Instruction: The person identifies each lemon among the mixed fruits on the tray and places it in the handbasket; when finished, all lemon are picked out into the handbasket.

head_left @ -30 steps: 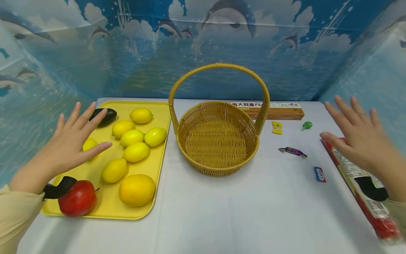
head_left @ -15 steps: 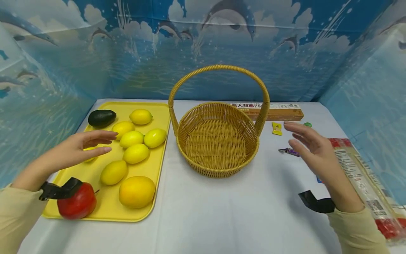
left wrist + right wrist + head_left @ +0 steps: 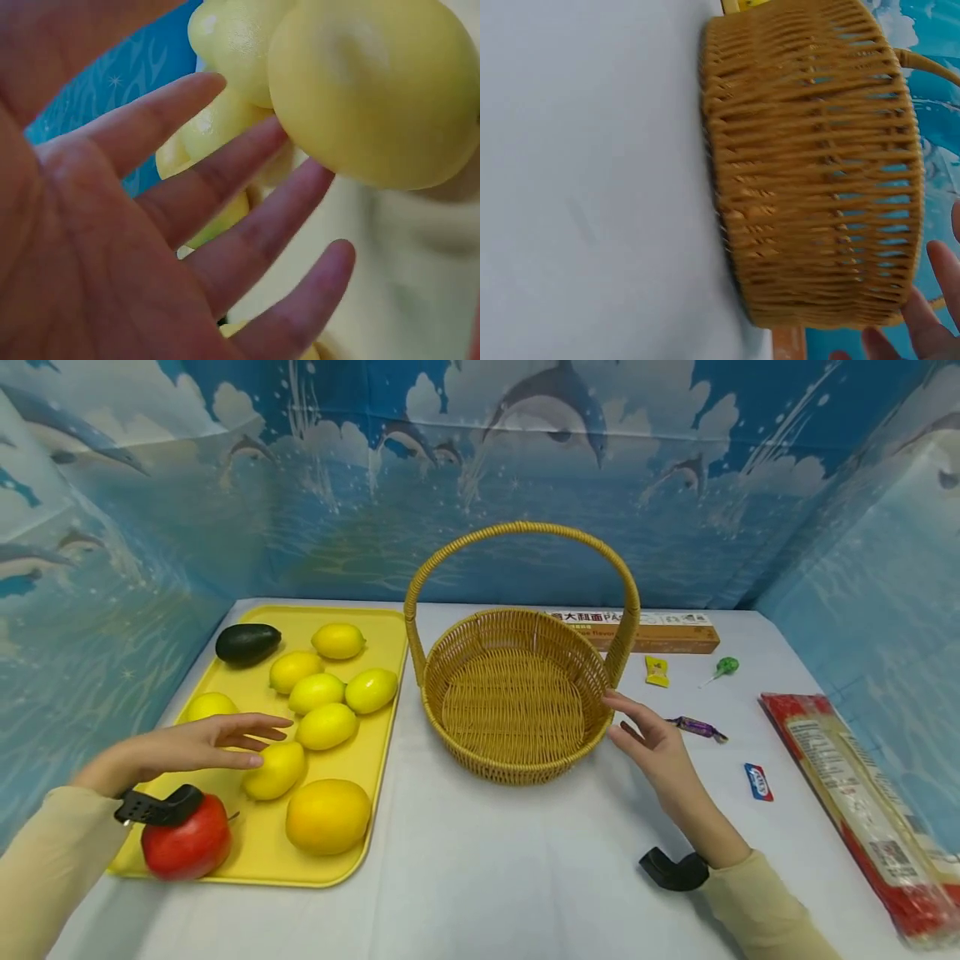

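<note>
My left hand (image 3: 202, 747) hovers over the left side of a yellow tray (image 3: 352, 872), fingers loosely extended. Its fingertips are close to a lemon (image 3: 277, 771); in the left wrist view they overlap the edge of that large lemon (image 3: 375, 97), the palm facing it with nothing in it. My right hand (image 3: 656, 747) reaches the right side of a wicker basket (image 3: 512, 706) with a tall arched handle, fingertips right at the rim below the handle's foot. In the right wrist view the fingers (image 3: 922, 322) show beside the basket's woven wall (image 3: 817, 172), not curled round it.
The tray holds several more lemons, an avocado (image 3: 248, 644), a red apple (image 3: 187, 842) and a larger yellow fruit (image 3: 327, 816). Right of the basket lie small wrapped sweets (image 3: 697, 727), a green lollipop (image 3: 725, 667) and a long red packet (image 3: 855, 802). A pasta box (image 3: 675, 635) lies behind.
My right hand has swung left from over the red packet to the basket's rim. My left hand has turned from spread fingers to side-on and dropped lower over the tray.
</note>
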A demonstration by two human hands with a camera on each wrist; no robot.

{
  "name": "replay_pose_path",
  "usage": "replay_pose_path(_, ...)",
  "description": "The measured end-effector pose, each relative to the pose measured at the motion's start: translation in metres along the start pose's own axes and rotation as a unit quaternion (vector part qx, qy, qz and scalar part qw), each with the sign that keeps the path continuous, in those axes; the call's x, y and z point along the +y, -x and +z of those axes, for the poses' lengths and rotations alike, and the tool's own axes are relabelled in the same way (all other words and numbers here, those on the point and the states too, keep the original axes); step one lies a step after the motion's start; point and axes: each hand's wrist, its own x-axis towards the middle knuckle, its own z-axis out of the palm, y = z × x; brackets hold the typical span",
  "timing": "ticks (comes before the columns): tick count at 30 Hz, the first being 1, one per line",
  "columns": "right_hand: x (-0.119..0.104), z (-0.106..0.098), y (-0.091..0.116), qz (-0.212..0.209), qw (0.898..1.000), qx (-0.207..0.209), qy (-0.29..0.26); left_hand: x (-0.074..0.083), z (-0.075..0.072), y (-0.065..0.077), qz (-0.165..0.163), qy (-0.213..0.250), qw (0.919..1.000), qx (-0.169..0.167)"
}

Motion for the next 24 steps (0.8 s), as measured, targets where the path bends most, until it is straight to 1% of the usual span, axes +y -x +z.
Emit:
replay_pose_path(2, 0.004, 0.004, 0.001, -0.002, 1.0, -0.002, -0.009, -0.003, 0.0, -0.001, -0.006, 0.006, 0.9999, -0.015)
replay_pose_path(5, 0.007, 0.009, 0.001, -0.009, 1.0, -0.002, -0.01, -0.006, 0.0, -0.003, -0.02, 0.009, 0.9994, -0.025)
replay_pose_path(12, 0.008, 0.013, 0.001, -0.017, 1.0, 0.005, -0.006, -0.012, -0.005, -0.009, -0.05, 0.011, 0.9981, -0.034)
replay_pose_path(15, 0.008, 0.013, 0.001, -0.019, 1.0, 0.007, -0.005, -0.015, -0.007, -0.012, -0.057, 0.015, 0.9975, -0.039)
replay_pose_path(20, 0.011, 0.013, 0.001, -0.016, 1.0, 0.006, 0.004, -0.02, -0.009, -0.015, -0.055, 0.028, 0.9968, -0.051)
replay_pose_path(24, 0.014, 0.013, 0.001, -0.016, 1.0, 0.011, 0.01, -0.023, -0.008, -0.017, -0.044, 0.035, 0.9963, -0.066)
